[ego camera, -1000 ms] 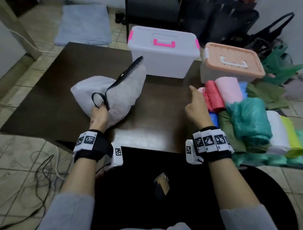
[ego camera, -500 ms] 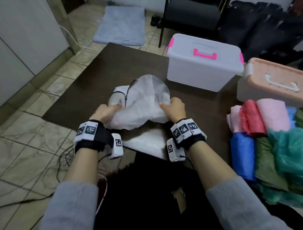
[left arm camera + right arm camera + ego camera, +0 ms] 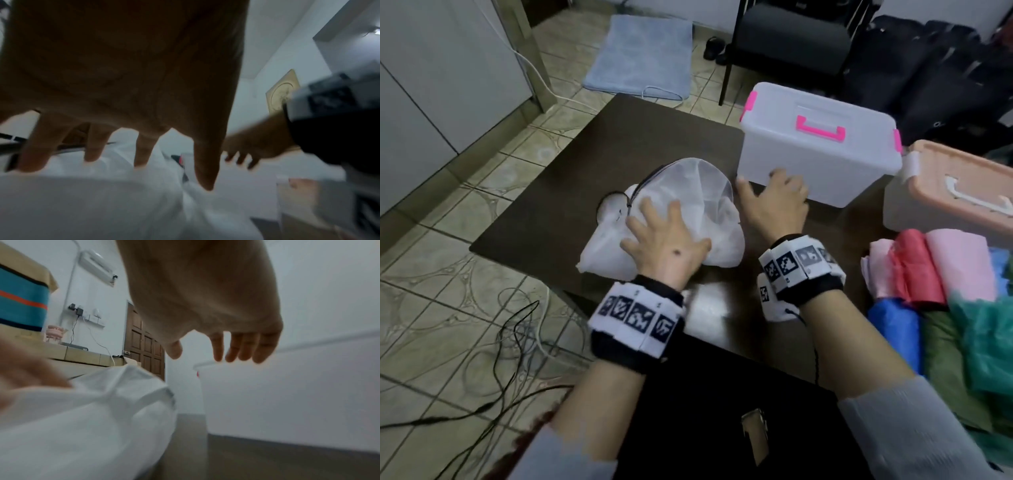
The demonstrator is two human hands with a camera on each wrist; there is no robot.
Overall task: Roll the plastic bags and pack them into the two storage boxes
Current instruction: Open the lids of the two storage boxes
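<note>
Head view: left grip [image 3: 666, 244] lies flat w/ fingers spread, pressing white bag [image 3: 688, 192] onto dark worktop [image 3: 571, 171]. Right grip [image 3: 774, 202], fingers straight & holding nothing, is just right of bag, at front of clear box w/ pink handle [image 3: 818, 154]. Peach-lid box [image 3: 948, 195] & rolled bags [image 3: 928, 274] further right.

Left wrist: straight fingers [image 3: 205, 162] on white bag [image 3: 92, 203].

Right wrist: open fingers [image 3: 242, 345] near clear box [image 3: 287, 394]; bag [image 3: 82, 418] to their left.
</note>
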